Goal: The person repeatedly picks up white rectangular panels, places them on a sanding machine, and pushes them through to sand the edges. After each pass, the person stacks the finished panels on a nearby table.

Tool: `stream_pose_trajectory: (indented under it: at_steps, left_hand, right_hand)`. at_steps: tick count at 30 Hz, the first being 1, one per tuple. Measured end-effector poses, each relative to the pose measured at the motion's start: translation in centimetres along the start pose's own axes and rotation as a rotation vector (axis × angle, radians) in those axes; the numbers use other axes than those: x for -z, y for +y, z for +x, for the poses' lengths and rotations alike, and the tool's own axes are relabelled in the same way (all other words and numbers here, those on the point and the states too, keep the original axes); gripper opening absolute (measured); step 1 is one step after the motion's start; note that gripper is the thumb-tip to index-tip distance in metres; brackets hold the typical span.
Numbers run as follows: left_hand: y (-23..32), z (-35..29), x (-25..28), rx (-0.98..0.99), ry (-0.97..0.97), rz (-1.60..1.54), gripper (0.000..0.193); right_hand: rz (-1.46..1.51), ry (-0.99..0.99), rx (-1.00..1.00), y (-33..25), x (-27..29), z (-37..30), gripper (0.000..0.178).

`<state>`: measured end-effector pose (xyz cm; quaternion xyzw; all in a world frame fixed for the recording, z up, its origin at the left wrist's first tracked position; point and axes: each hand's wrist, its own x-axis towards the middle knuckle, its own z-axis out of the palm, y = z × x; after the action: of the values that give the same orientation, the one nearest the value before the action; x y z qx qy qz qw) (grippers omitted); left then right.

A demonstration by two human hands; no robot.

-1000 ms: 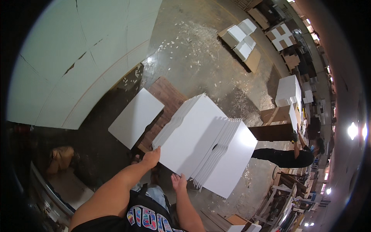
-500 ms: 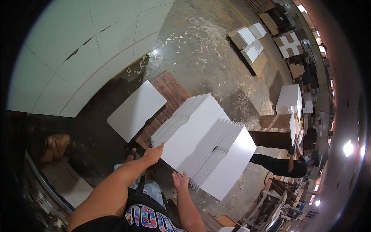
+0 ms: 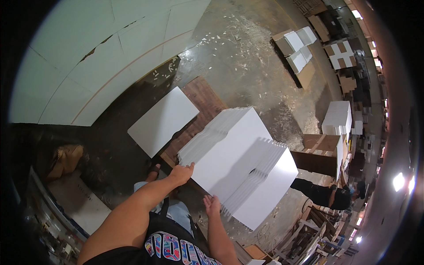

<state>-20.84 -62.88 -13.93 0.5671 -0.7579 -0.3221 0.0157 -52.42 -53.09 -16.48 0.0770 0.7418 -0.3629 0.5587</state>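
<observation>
Centrally, white panels (image 3: 227, 159) lie stacked; the left hand (image 3: 181, 174) curls at their near-left corner, grip unclear; the right hand (image 3: 212, 204), fingers parted, hovers beside their near edge. Far right, a wooden box (image 3: 314, 161), contents indistinct.

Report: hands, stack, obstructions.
Left hand at edge of white stack, grip unclear. Right hand open by same edge. Lone panel left, nothing between hands and stack.

Little white bits (image 3: 210, 68) lie on the gray floor (image 3: 240, 90). A person in black (image 3: 340, 199) stands by a brown wooden box (image 3: 312, 163). A bright lamp (image 3: 399, 182) shines.
</observation>
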Motion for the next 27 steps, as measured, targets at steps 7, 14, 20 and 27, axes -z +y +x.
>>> stream_pose_trajectory:
  at_steps: [7, 14, 20, 27]
  left_hand:
    - [-3.4, -0.4, 2.3, 0.028, -0.109, -0.382, 0.09]
    - [-22.6, 0.6, -8.4, 0.808, 0.078, -0.73, 0.056]
    - [-42.5, 2.6, -20.3, 1.129, 0.242, -0.548, 0.081]
    - [-51.7, 3.8, -24.7, 1.192, 0.321, -0.287, 0.081]
  right_hand:
    - [-0.201, 0.04, 0.099, 2.8, -0.6, 0.7, 0.037]
    - [-1.112, -0.302, 0.244, 13.8, -1.0, 3.9, 0.044]
    - [-1.047, -0.333, 0.049, 19.5, -4.9, 6.4, 0.041]
    - [-1.186, -0.358, 0.007, 22.1, -5.8, 7.5, 0.039]
